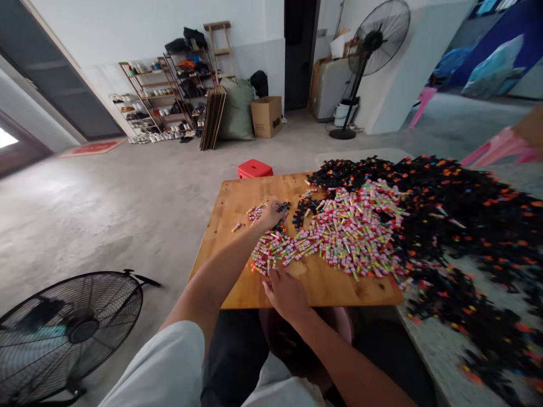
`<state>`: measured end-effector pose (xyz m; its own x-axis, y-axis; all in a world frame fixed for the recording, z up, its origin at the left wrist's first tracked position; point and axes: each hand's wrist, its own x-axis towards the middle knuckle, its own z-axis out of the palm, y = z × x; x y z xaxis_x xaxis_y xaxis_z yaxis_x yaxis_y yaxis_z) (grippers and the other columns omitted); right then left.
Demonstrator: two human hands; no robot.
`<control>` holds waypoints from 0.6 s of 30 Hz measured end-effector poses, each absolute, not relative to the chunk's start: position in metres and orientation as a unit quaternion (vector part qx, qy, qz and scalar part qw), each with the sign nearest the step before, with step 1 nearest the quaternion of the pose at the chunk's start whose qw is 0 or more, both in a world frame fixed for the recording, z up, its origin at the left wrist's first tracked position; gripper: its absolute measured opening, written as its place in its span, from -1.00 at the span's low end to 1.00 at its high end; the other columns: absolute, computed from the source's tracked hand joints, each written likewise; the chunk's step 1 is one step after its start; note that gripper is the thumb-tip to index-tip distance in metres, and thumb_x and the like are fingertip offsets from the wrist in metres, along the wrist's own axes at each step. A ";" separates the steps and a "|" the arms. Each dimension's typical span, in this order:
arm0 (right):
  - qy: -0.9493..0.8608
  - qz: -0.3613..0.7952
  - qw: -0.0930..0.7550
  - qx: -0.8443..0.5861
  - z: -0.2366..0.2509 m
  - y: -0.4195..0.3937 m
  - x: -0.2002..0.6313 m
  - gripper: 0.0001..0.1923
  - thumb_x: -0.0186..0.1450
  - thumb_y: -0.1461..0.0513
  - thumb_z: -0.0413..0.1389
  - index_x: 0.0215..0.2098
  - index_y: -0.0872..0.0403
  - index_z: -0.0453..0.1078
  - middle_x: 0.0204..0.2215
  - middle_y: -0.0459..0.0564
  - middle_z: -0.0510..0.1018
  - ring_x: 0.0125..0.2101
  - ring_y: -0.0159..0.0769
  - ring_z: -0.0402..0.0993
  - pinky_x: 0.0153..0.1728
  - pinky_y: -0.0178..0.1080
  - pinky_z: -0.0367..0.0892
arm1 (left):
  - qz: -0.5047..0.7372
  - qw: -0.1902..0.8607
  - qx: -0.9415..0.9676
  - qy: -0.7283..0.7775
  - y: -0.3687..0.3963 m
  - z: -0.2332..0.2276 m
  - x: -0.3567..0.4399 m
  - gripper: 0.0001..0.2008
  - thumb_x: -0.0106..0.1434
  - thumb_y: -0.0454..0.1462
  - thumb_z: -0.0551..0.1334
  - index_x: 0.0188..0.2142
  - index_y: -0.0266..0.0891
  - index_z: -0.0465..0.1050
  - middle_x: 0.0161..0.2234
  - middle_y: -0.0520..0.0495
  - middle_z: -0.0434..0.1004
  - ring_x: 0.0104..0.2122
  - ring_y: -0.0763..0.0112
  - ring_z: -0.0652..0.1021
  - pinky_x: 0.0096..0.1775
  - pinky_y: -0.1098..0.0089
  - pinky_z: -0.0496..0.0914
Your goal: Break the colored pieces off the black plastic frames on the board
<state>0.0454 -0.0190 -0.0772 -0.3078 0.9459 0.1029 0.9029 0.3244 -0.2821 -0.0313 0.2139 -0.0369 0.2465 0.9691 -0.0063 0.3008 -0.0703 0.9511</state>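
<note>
Item: sorting step, in hand. Left hand (271,213) curled on small coloured pieces (271,249) at far edge of pile on board (237,198). Right hand (285,291) flat, fingers spread, pressing pile's near edge. Black parts (466,198) heaped right. Next move, judged: pinch few pieces, draw clear.

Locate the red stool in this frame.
In the head view, the red stool stands on the concrete floor just beyond the far left edge of the wooden table, behind the left hand and in front of the cardboard box.
</note>
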 end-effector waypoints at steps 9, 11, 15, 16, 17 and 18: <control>-0.644 0.306 0.352 -0.607 -0.064 -0.026 0.087 -0.80 0.45 0.12 0.07 -0.19 0.07 0.45 -0.29 0.06 0.64 -0.31 -0.18 0.59 -0.25 -0.21 0.43 | 0.347 0.586 0.607 0.410 0.109 0.007 -0.064 -0.79 0.02 -0.27 0.23 -0.29 -0.23 0.41 -0.52 0.06 0.40 -0.55 0.45 0.38 -0.49 0.43 0.26; -0.550 0.385 0.461 -0.581 -0.050 -0.024 0.113 -0.69 0.45 -0.01 0.08 -0.12 0.06 0.42 -0.34 0.00 0.62 -0.47 -0.29 0.51 -0.42 -0.26 0.40 | 0.315 0.568 0.643 0.406 0.084 0.015 -0.066 -0.78 0.04 -0.27 0.19 -0.26 -0.22 0.42 -0.50 0.07 0.39 -0.54 0.44 0.37 -0.48 0.42 0.26; -0.455 0.481 0.561 -0.497 -0.019 -0.026 0.150 -0.59 0.33 -0.10 0.24 -0.11 0.04 0.43 -0.44 -0.14 0.54 -0.67 -0.46 0.25 -0.68 -0.36 0.18 | 0.270 0.475 0.767 0.336 0.048 0.028 -0.057 -0.76 0.11 -0.27 0.15 -0.22 -0.23 0.46 -0.39 0.02 0.45 -0.38 0.36 0.43 -0.31 0.36 0.36; -0.446 0.492 0.573 -0.480 -0.013 -0.029 0.154 -0.60 0.31 -0.08 0.27 -0.11 0.04 0.45 -0.46 -0.15 0.52 -0.67 -0.47 0.25 -0.69 -0.37 0.17 | 0.268 0.443 0.798 0.310 0.042 0.030 -0.053 -0.76 0.14 -0.27 0.16 -0.20 -0.24 0.47 -0.34 -0.01 0.48 -0.33 0.34 0.45 -0.26 0.34 0.37; -0.439 0.501 0.582 -0.466 -0.007 -0.032 0.155 -0.61 0.30 -0.06 0.29 -0.11 0.04 0.46 -0.47 -0.16 0.51 -0.66 -0.48 0.25 -0.69 -0.37 0.18 | 0.270 0.410 0.823 0.287 0.037 0.033 -0.050 -0.76 0.19 -0.26 0.17 -0.16 -0.25 0.48 -0.31 -0.03 0.50 -0.30 0.32 0.47 -0.22 0.33 0.38; -0.432 0.510 0.590 -0.454 -0.002 -0.036 0.155 -0.62 0.29 -0.04 0.30 -0.12 0.04 0.47 -0.48 -0.17 0.50 -0.65 -0.48 0.26 -0.68 -0.38 0.19 | 0.274 0.379 0.842 0.268 0.032 0.036 -0.046 -0.76 0.24 -0.24 0.19 -0.13 -0.26 0.48 -0.29 -0.04 0.51 -0.28 0.32 0.48 -0.20 0.33 0.39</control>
